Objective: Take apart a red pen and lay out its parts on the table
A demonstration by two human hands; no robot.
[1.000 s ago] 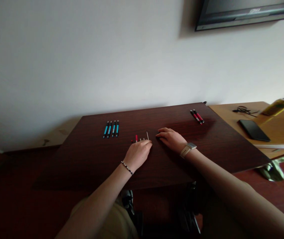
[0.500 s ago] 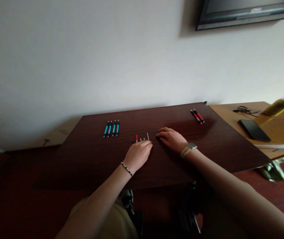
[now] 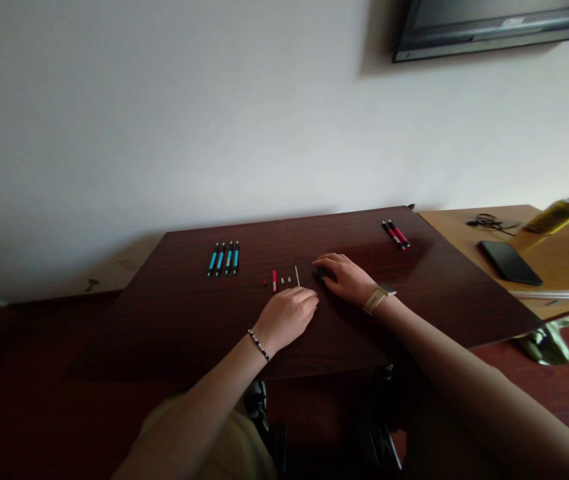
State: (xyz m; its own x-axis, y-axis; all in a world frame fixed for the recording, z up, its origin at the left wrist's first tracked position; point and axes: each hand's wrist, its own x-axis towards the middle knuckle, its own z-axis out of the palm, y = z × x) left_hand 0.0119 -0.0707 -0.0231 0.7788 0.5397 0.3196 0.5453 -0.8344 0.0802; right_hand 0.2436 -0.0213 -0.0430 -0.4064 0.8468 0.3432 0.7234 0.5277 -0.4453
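My left hand [image 3: 288, 312] rests on the dark table, its fingers bent and pressed together; whatever lies under the fingertips is hidden. Just beyond it is a row of pen parts: a small red-and-black piece [image 3: 265, 283], a red pen barrel [image 3: 274, 281], two small pale pieces [image 3: 282, 281] and a thin white refill [image 3: 297, 276], whose near end reaches my left fingers. To the right, my right hand [image 3: 348, 277] lies low on the table, thumb and fingers curled around a small black pen part [image 3: 320, 273].
Several blue-and-black pens [image 3: 222, 259] lie side by side on the left of the table [image 3: 189, 313]. Red-and-black pens [image 3: 396, 235] lie at the back right. A side table [image 3: 452, 230] holds a phone [image 3: 509, 261], a cable [image 3: 489, 221] and a yellow can [image 3: 557, 215].
My left hand has slid right and slightly nearer me, uncovering more of the red barrel and the pale pieces. My right hand has shifted slightly, and the black part shows more clearly.
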